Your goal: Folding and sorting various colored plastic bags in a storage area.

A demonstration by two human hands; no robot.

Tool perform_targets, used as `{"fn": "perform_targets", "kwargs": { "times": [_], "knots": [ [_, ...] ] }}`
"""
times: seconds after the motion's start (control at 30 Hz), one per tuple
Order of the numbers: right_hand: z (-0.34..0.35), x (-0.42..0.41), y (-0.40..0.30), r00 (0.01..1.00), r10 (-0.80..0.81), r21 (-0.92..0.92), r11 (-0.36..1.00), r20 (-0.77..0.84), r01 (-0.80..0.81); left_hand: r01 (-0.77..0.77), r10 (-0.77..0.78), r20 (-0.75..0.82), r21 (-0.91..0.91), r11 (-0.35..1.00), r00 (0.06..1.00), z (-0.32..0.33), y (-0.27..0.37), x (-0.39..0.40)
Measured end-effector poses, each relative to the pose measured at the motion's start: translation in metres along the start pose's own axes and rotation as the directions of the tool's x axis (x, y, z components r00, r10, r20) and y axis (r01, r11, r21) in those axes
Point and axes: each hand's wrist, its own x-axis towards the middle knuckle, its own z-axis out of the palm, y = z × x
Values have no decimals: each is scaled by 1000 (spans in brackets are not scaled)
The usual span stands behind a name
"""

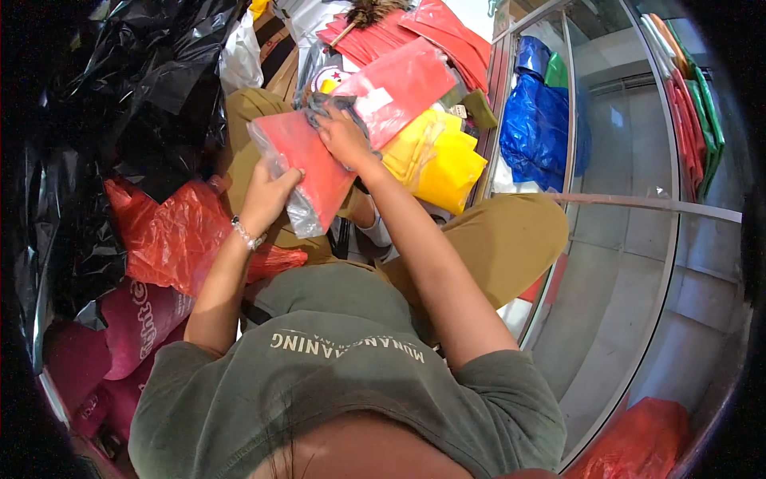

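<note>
Above my lap, my left hand point(272, 194) grips the near left edge of a red folded packet point(311, 161) in a clear plastic sleeve, thumb on top. My right hand point(342, 136) presses a dark grey cloth point(328, 108) against the packet's far right corner, fingers bent over the cloth. Just beyond lies another red packet point(413, 78) in clear wrapping, with a white label on it. Yellow folded plastic packets point(440, 158) rest to the right of my right hand.
Black plastic sheeting point(161, 90) rises at left, above a crumpled red plastic bag point(173, 233) and maroon printed bags point(128, 329). A feather duster point(368, 15) lies on red packets point(452, 36) at the back. On the right, a glass cabinet point(622, 209) holds a blue plastic bundle point(532, 126).
</note>
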Motion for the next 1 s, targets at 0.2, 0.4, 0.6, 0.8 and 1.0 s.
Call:
{"fn": "perform_targets", "kwargs": {
  "times": [0.2, 0.4, 0.6, 0.8, 1.0],
  "knots": [
    [-4, -5, 55, 986, 100, -153, 981, -135, -120, 111, -111, -9, 85, 990, 994, -46, 31, -44],
    [-44, -15, 132, 859, 468, -372, 774, -209, -513, -35, -4, -277, -136, 990, 961, -76, 56, -74],
    [-80, -10, 140, 735, 674, -191, 713, -75, -674, -88, 36, -303, -162, 983, 952, -87, 65, -71],
    [-2, 20, 48, 994, 111, -106, 988, -15, -112, -108, 69, -271, -134, 985, 960, -85, 58, -69],
    [-40, -9, 86, 874, 465, -422, 770, -141, -478, -181, 152, -326, -62, 981, 933, -81, 72, -70]
  ]
}}
